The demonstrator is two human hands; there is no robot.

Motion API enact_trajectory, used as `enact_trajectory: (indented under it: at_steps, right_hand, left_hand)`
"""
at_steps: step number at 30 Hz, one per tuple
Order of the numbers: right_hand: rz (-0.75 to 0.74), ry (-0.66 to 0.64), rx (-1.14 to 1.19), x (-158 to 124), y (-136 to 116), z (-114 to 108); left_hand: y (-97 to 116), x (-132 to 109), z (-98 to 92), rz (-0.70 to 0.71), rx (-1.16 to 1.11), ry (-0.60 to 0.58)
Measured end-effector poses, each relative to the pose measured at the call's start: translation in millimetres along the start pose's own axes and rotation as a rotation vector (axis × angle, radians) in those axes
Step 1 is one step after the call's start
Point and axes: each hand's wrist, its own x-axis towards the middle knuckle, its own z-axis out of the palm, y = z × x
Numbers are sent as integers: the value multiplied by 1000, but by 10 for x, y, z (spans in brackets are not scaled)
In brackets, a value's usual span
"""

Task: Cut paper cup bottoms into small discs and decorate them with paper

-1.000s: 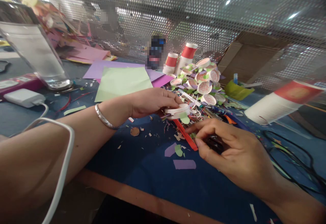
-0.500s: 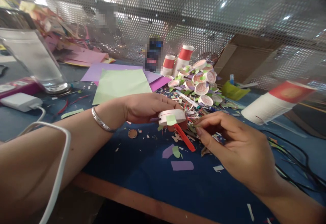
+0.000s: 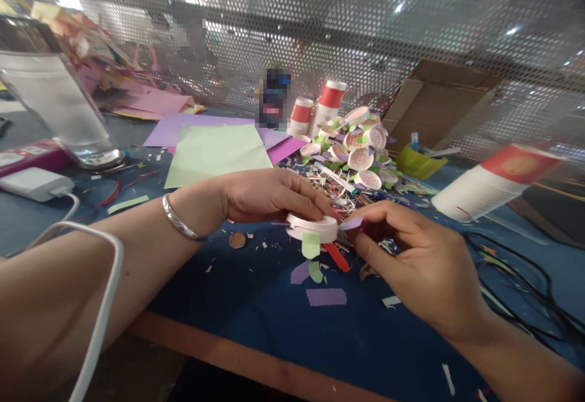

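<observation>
My left hand grips a cut-off paper cup bottom, a shallow white ring with its fingers over the top. A green paper tab hangs from the ring's near side. At its right edge a purple paper tab sticks out, and my right hand pinches that tab's outer end between thumb and fingers. Under the ring lies a red strip-like tool, partly covered. Loose purple paper pieces and a small green piece rest on the blue tabletop just below.
Behind my hands is a heap of cup bottoms with paper tabs among scraps. Stacked paper cups lean at right, near black cables. Green paper lies at back left; a glass bottle and white cable are left.
The cup bottom has turned and come slightly lower and closer, its green tab now hanging down. My right hand has moved a little left, onto the purple tab at the ring's edge.
</observation>
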Motion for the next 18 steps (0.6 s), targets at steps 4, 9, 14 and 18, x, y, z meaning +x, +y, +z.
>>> enact_trajectory:
  at_steps: [4,9,14,18]
  right_hand:
    - [113,-37,104,-15,19,-19]
    - [271,-142,340,0,50,-53]
    - [377,-187,599,21,118,-45]
    - [369,-104,559,36,159,-52]
  left_hand:
    - [32,-22,-12,-11,25,2]
    - [66,-45,-20,-13,2,-54]
    - [55,-47,-46,31,-43,-107]
    - [56,-52,-53,21,-34,-96]
